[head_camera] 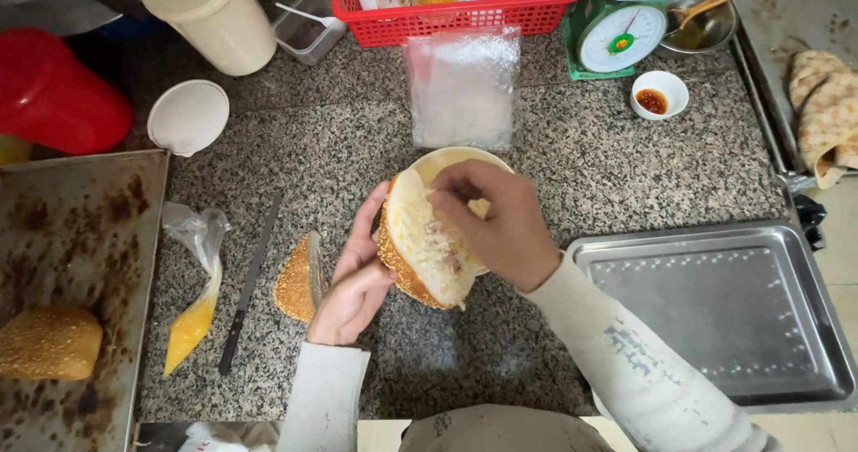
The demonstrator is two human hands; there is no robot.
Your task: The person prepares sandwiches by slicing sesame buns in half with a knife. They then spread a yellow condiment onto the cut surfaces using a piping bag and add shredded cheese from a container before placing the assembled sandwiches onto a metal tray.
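Cupping a split sesame-crusted bun (420, 251), the left hand (353, 282) grips while right hand (500, 224) pinches shredded filling.

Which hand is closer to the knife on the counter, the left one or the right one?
The left hand. It cradles the split sesame bun just right of the knife, with a bun piece between. The right hand is farther right, fingers in the filling.

head camera, looking steeply down, close over granite counter (572, 148)
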